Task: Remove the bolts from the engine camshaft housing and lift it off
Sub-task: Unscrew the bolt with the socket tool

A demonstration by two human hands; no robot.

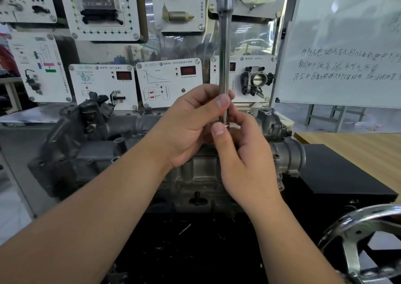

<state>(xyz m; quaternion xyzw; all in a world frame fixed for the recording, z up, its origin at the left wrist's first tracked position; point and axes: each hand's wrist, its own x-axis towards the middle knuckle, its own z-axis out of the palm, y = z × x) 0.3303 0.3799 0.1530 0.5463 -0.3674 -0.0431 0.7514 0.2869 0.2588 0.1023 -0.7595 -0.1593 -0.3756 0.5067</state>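
I am watching one engine block (pixel 91 153) sitting low in the middle of the view, and the camshaft housing (pixel 195 175) is lying across its top, directly beneath my hands and partly hidden by them. Both hands are holding one long metal rod (pixel 224 45) upright above it: the left hand (pixel 188 127) is curling round the lower shaft with the thumb pressing on it, and the right hand (pixel 245 153) is pinching the very bottom end, where a small ring is showing. I am judging the risk to be a slip: the rod is tall and top-heavy, so a loosening pinch could be dropping it, or whatever small piece is sitting at its tip, down into the open wells of the housing. I cannot tell whether a bolt is in that tip. Counting: one whiteboard (pixel 347 45), one handwheel (pixel 364 240), two hands.
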